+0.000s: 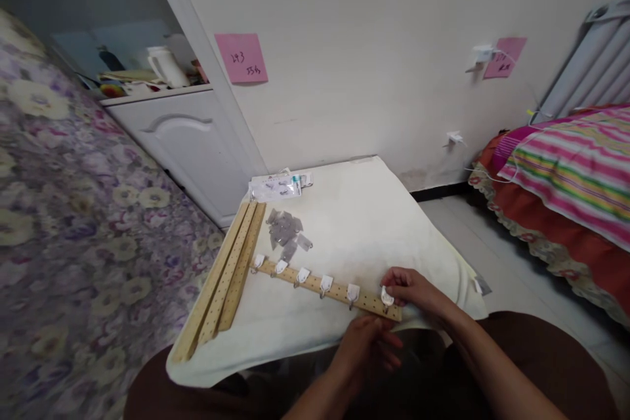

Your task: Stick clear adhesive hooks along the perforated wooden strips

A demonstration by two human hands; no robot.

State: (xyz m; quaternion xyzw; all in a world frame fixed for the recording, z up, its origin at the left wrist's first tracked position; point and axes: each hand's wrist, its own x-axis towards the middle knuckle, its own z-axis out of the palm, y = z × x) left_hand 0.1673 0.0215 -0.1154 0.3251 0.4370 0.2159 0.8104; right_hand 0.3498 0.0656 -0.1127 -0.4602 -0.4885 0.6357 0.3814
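A wooden strip with small holes (315, 283) lies across the near part of the table, with several white hooks (326, 285) spaced along it, each with a metal loop below. At the strip's right end, my right hand (411, 289) is closed, thumb and fingers pinching a white hook (387, 296) against the wood. My left hand (368, 339) is just below the strip's near edge by the same end. Its fingers are apart and loosely bent, and the thumb side is by the wood; whether it touches is unclear.
More perforated wooden strips (229, 275) lie along the table's left side. Beyond the hooks is a pile of grey flat pieces (284, 230). Printed packaging (275, 188) sits at the back left. A cloth (374, 210) covers the table, and a bed (571, 170) is at right.
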